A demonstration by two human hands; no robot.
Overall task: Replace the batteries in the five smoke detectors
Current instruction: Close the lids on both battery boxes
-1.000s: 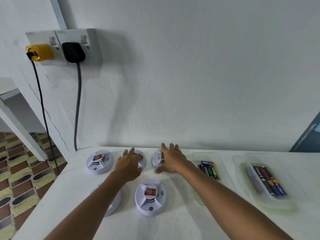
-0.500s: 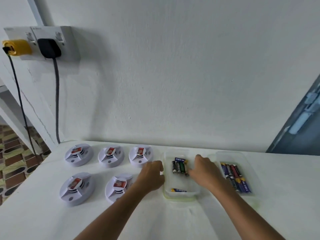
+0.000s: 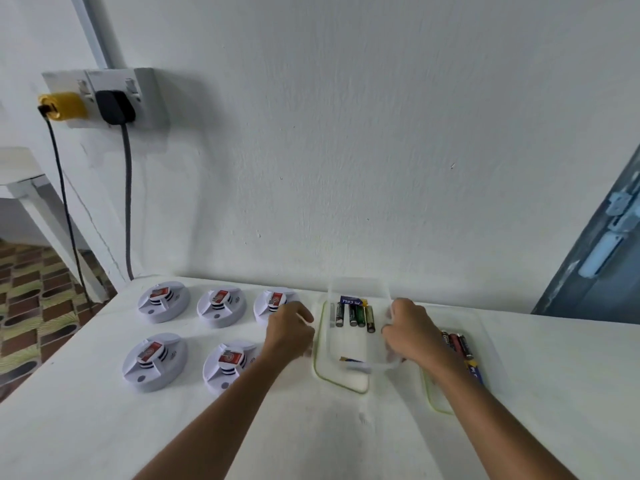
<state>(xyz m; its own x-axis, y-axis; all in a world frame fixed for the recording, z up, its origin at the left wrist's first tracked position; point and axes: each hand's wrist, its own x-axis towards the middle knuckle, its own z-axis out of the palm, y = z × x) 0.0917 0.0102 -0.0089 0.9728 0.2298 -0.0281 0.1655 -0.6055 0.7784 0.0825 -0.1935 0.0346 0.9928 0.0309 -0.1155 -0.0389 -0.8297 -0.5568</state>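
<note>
Right hand (image 3: pixel 412 336) grips clear container (image 3: pixel 360 341) wall at 3 o'clock; left hand (image 3: pixel 289 336), fingers curled (contact unclear), at 9. Keep level: loose batteries (image 3: pixel 353 313) inside, right of smoke detectors (image 3: pixel 221 336).

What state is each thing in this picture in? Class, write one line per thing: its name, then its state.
Five smoke detectors: lying on the table, in two rows.
Left container: lid off, batteries inside, gripped at both sides.
Right container: on the table, batteries inside.
Left hand: gripping the left container's left side.
Right hand: gripping its right side.
Yellow plug: in the socket.
Black plug: in the socket.
</note>
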